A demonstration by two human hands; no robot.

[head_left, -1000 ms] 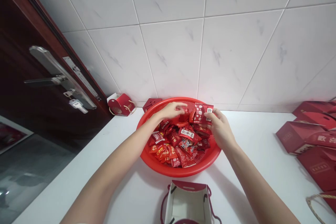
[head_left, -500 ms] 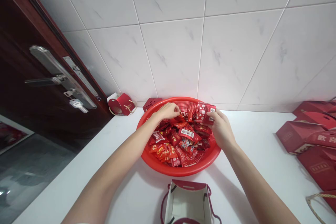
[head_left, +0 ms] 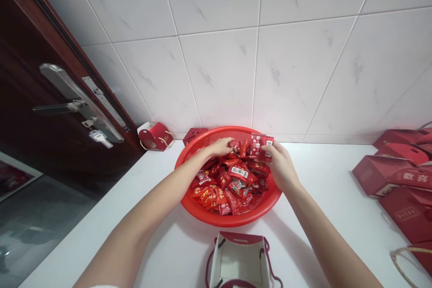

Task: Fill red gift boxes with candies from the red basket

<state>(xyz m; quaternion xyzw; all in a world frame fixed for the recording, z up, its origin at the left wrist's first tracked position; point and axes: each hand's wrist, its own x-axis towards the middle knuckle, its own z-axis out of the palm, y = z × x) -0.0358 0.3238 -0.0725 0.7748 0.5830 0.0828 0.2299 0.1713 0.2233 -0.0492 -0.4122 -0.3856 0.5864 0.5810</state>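
Observation:
A red plastic basket [head_left: 232,222] holds a pile of red wrapped candies [head_left: 222,177]. At the back of the pile is my left hand [head_left: 221,147], its fingers curled in among the wrappers; whatever they pinch is hidden. My right hand [head_left: 282,166] is closed on red candy packets [head_left: 259,145] with white print, held upright over the right rear rim. In front of the basket stands an open gift box [head_left: 239,264] with a pale inside, a dark red flap and dark red cord handles. No candy shows inside it.
Several folded red gift boxes [head_left: 401,207] stand along the right side of the white table [head_left: 324,198]. A small red box [head_left: 155,136] with a rope handle and another red box [head_left: 194,135] sit by the tiled wall. A brown door [head_left: 27,112] with keys stands at left.
My left hand has shifted slightly right and down within the pile. My right hand keeps the packets, turned a little more toward me. The view has shifted slightly.

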